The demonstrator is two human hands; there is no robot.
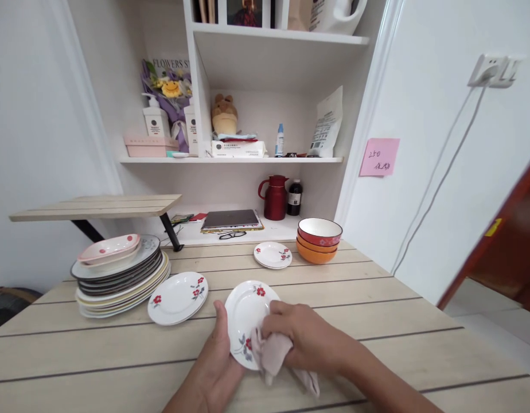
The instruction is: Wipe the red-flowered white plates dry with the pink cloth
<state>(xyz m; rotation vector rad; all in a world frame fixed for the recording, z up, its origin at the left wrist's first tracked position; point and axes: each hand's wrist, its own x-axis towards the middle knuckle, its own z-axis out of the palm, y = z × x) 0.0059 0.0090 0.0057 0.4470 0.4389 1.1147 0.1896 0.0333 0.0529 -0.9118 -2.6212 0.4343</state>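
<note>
A small white plate with red flowers point(244, 310) is tilted up above the table, held along its left and lower edge by my left hand point(217, 355), thumb at the rim. My right hand point(301, 335) grips a crumpled pale pink cloth point(273, 353) and presses it against the plate's right side. To the left lie similar flowered plates point(176, 301), a short pile on the wood. Farther back is another small pile of flowered plates point(272, 255).
A tall stack of plates and dishes point(123, 281) stands at the left, by a raised wooden shelf point(97, 206). Stacked bowls point(319, 241) sit at the back right. Behind are a laptop point(230, 218), glasses point(233, 235), a red jug point(275, 198) and a dark bottle point(295, 198).
</note>
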